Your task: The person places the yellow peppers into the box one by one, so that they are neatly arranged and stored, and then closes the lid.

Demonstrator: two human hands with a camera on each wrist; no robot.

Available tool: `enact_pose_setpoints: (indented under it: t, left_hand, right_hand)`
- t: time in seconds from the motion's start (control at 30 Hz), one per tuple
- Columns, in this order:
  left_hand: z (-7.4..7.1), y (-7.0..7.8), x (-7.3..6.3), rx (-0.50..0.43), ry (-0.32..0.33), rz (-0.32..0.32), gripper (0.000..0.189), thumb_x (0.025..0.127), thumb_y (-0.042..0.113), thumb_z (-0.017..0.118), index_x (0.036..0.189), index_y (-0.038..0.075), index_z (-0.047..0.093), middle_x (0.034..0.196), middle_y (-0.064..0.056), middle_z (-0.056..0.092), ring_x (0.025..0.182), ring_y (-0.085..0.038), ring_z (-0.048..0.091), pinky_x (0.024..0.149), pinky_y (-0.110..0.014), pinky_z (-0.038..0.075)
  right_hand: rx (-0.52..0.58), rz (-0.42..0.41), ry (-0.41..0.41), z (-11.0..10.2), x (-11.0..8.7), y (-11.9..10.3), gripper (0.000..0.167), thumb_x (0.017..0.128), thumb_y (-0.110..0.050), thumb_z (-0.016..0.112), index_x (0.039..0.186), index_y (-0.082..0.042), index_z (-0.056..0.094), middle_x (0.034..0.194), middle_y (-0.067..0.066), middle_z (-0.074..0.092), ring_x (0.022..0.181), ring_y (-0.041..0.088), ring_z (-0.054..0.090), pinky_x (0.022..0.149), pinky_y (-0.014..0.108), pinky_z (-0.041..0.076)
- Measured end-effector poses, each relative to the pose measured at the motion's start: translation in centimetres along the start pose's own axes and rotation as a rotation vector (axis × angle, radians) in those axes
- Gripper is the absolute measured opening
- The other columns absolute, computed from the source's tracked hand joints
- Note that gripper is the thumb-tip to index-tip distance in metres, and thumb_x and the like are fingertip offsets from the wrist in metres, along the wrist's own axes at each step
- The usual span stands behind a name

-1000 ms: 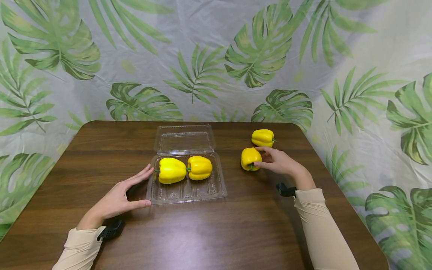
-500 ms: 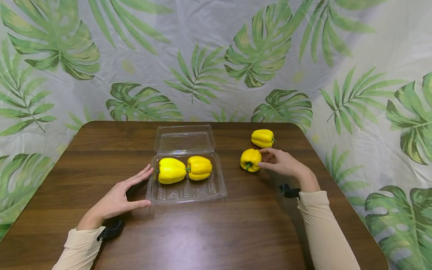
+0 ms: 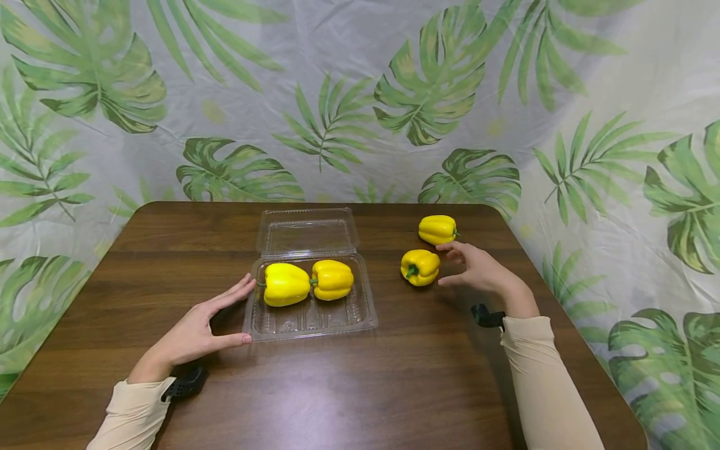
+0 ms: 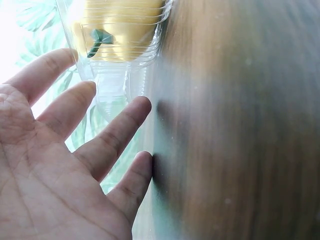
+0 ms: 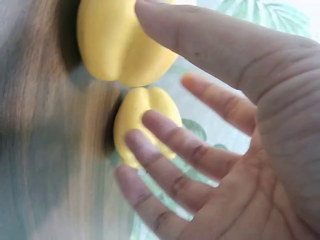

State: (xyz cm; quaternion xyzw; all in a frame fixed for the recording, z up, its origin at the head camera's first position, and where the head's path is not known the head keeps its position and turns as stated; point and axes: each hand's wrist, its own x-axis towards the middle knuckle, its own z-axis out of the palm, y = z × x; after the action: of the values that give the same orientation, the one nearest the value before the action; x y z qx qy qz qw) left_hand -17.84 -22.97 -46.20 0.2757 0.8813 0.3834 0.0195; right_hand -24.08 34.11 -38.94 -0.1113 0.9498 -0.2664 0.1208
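Note:
A hinged clear plastic container lies with its lid folded back. Two yellow bell peppers sit in its base, a left one and a right one. My left hand has its fingers spread, with index fingertip and thumb tip right at the container's left edge. To the container's right, a third bell pepper rests on the table, its green stem facing forward. Beside it my right hand holds nothing, fingers loosely spread in the right wrist view. Behind that hand lies a fourth yellow bell pepper.
Everything rests on a dark brown wooden table with rounded corners. A pale cloth printed with green leaves hangs behind it. Each wrist carries a black strap, such as the right strap.
My right hand has let go of the front-right bell pepper and drawn back a little to the right. That pepper has turned so its stem shows more. The left hand has stayed put.

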Motion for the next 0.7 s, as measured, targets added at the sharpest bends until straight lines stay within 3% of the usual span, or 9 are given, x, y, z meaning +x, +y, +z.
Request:
enact_pose_setpoints:
  t: [0.23,0.47,0.7]
  left_hand:
    - [0.0,0.0,0.0,-0.001,0.001,0.001,0.095,0.087,0.035,0.091,0.167,0.03,0.041,0.178,-0.003,0.03,0.156,-0.044,0.039,0.114,-0.074,0.034]
    - [0.0,-0.1,0.0,-0.006,-0.001,-0.003,0.094,0.087,0.034,0.091,0.167,0.031,0.041,0.178,-0.001,0.03,0.158,-0.038,0.038,0.114,-0.074,0.034]
    - [0.0,-0.1,0.0,-0.002,-0.001,-0.002,0.094,0.087,0.035,0.091,0.167,0.029,0.041,0.178,-0.001,0.03,0.158,-0.035,0.038,0.114,-0.073,0.034]
  right_hand:
    - [0.043,-0.072,0.019,0.1,1.2,0.2,0.094,0.088,-0.018,0.09,0.166,-0.011,0.039,0.172,0.022,0.036,0.154,0.055,0.035,0.122,0.072,0.031]
    - [0.159,-0.186,-0.045,0.3,2.6,0.2,0.101,0.085,-0.005,0.089,0.169,-0.012,0.033,0.178,0.019,0.026,0.163,0.049,0.02,0.127,0.071,0.019]
    - [0.253,-0.227,-0.119,0.3,3.8,0.3,0.1,0.087,-0.006,0.088,0.17,-0.009,0.031,0.178,0.02,0.024,0.16,0.056,0.023,0.126,0.07,0.023]
